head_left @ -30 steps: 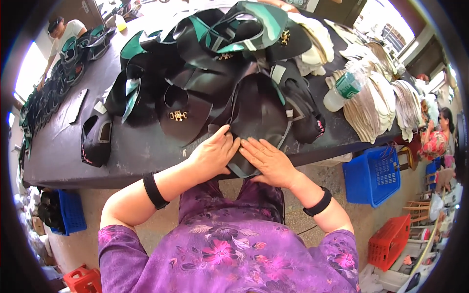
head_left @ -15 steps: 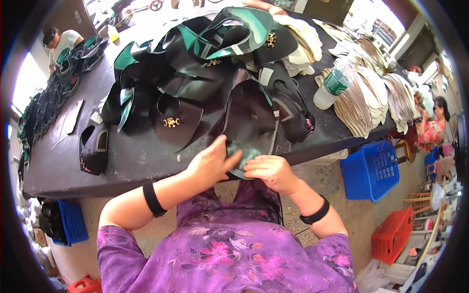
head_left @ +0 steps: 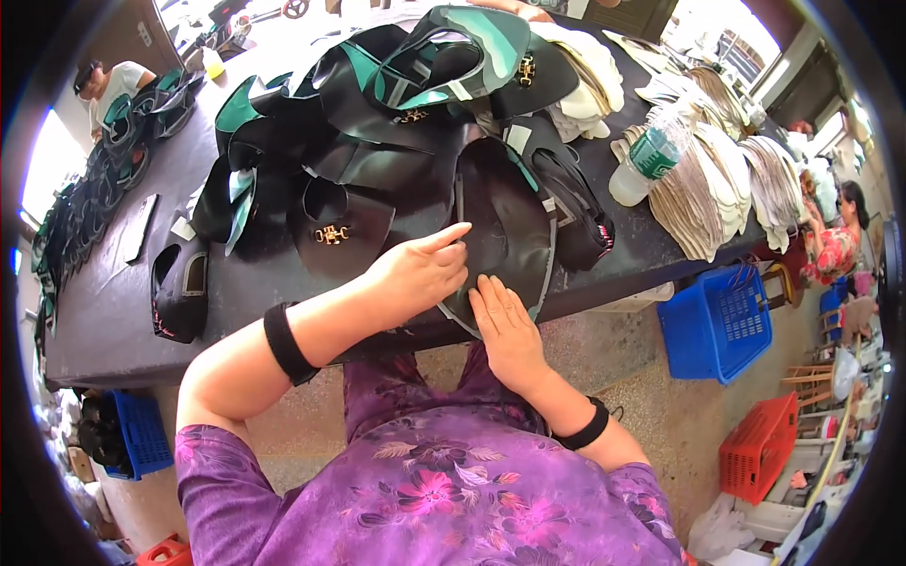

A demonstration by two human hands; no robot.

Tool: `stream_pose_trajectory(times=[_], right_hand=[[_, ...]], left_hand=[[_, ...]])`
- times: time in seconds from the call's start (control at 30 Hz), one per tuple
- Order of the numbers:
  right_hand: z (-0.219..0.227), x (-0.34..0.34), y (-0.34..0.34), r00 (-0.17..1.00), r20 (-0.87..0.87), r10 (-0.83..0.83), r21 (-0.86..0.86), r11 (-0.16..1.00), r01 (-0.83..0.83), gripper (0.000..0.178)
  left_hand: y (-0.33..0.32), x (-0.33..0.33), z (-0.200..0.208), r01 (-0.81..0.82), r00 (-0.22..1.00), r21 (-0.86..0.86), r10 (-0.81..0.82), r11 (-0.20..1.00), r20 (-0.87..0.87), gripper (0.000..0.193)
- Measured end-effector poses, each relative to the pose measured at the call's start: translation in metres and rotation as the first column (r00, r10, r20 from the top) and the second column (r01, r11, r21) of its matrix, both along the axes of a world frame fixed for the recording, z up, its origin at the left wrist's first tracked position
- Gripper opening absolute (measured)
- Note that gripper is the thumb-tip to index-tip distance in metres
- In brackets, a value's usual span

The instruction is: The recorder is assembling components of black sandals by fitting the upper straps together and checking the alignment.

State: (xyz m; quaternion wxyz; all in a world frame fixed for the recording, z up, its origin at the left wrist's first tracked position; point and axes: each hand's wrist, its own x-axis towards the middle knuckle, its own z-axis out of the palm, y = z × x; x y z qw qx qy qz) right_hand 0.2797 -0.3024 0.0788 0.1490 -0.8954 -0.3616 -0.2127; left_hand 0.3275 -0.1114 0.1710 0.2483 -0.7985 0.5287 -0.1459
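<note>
A black shoe upper [head_left: 507, 212] with a smooth, shiny surface and a grey edge lies in front of me, its near end at the table's front edge. My right hand [head_left: 507, 330] rests flat on this near end, fingers stretched out. At the upper's left edge is my left hand [head_left: 415, 274], one finger pointing out over the upper and the others curled in; whatever they grip is hidden. Just left lies another black upper [head_left: 344, 231] with a gold metal ornament. A black upper with stitched edging [head_left: 576, 212] sits to the right.
More black uppers with teal linings [head_left: 453, 61] are heaped beyond my hands. Stacks of pale pieces [head_left: 698, 189] and a plastic bottle [head_left: 646, 165] stand right on the black table [head_left: 104, 325]. Blue crates [head_left: 713, 325] flank it on the floor. A person [head_left: 118, 90] is at far left.
My right hand has flattened onto the near end of the upper. My left hand has moved up slightly and its fingers have curled. The upper lies flatter and its near-end teal patch no longer shows.
</note>
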Motion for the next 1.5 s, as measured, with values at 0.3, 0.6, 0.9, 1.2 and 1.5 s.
stream_pose_trajectory(times=[0.3, 0.6, 0.9, 1.2, 1.5], right_hand=[[0.052, 0.017, -0.074, 0.947, -0.008, 0.321, -0.193, 0.929, -0.316, 0.033], [0.094, 0.018, -0.097, 0.935, 0.05, 0.352, -0.445, 0.845, -0.295, 0.029], [0.059, 0.057, -0.081, 0.953, 0.069, 0.297, -0.27, 0.925, -0.268, 0.035], [0.025, 0.035, 0.026, 0.9, -0.179, 0.398, -0.094, 0.903, -0.419, 0.061], [0.013, 0.034, 0.026, 0.92, -0.034, 0.391, -0.191, 0.901, -0.39, 0.052]], left_hand=[[-0.024, -0.017, -0.014, 0.065, 0.957, -0.046, -0.076, 0.997, -0.279, 0.022], [0.004, 0.024, -0.007, -0.197, 0.822, 0.219, 0.282, 0.956, -0.495, 0.051], [0.034, -0.026, -0.045, -0.513, 0.855, -0.068, 0.517, 0.855, 0.045, 0.048], [0.043, -0.032, -0.059, -0.571, 0.821, -0.013, 0.57, 0.821, -0.015, 0.051], [0.054, -0.039, -0.056, -0.604, 0.795, 0.001, 0.603, 0.797, -0.068, 0.055]])
